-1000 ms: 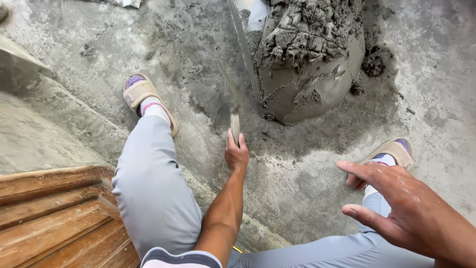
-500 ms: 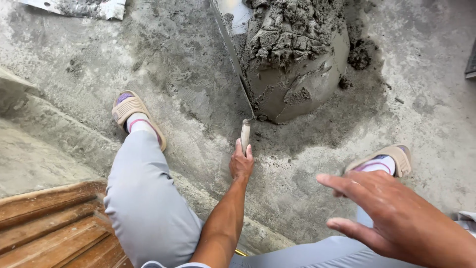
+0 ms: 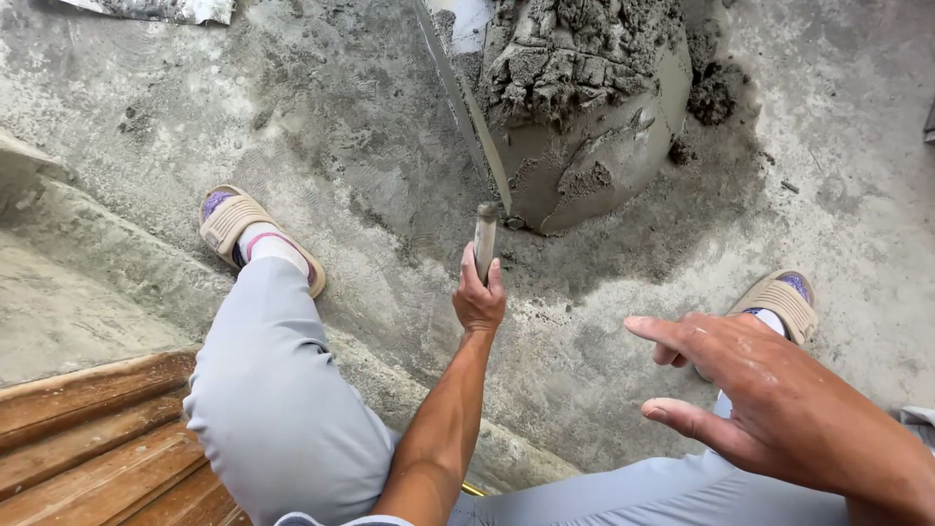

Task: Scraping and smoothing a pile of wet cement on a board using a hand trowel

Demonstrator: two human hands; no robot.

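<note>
My left hand (image 3: 479, 300) is closed around the wooden handle of a trowel (image 3: 484, 234). Its long metal blade (image 3: 466, 107) stands on edge against the left side of a mound of wet grey mortar (image 3: 584, 107) on the concrete floor. The mound's near side is smoothed and its top is lumpy. My right hand (image 3: 769, 399) hovers close to the camera at the lower right. Its fingers are spread and point left, and it holds nothing. It is well clear of the mound.
My legs in light grey trousers spread to both sides, with a sandalled foot at left (image 3: 243, 234) and another at right (image 3: 779, 302). Wooden planks (image 3: 88, 438) lie at the lower left beside a concrete ledge (image 3: 58, 214). A mortar-smeared sheet (image 3: 166, 10) lies at the top left.
My left hand has pushed the trowel forward, so its blade now lies along the mound's left side. My right hand stays spread and has drifted slightly lower.
</note>
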